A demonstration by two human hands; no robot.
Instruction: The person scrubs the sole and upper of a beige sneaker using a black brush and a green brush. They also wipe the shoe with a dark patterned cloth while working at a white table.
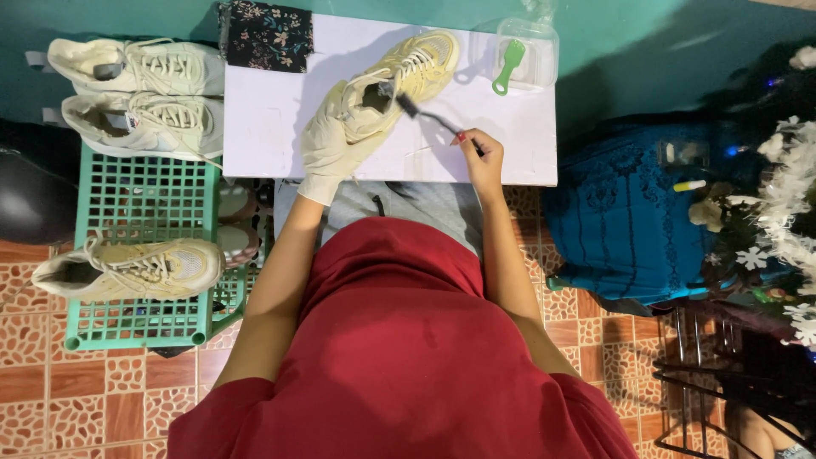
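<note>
- Landmark: the white board set across the lap. We place everything from it.
- The cream sneaker lies on the board's middle, its long axis running on a diagonal: heel low and toward the board's near-left, toe up toward the far-right corner.
- Our left hand, in a pale glove, is wrapped closed around the heel end of the sneaker and pins it to the board. It is the nearer hand to the shoe, in full contact.
- Our right hand, bare, sits at the board's near edge, right of the sneaker, fingers pinched shut on the handle of a small dark brush.
- The brush slants up and left from that hand; its head meets the sneaker near the collar opening, beside the laces. So the shoe lies up-left of the right-hand grip, the brush crossing the shoe's axis at an angle.
- At the board's far-right corner: a clear tub with a green brush leaning in it.
- Left of the board: three more sneakers on a green crate.
</note>
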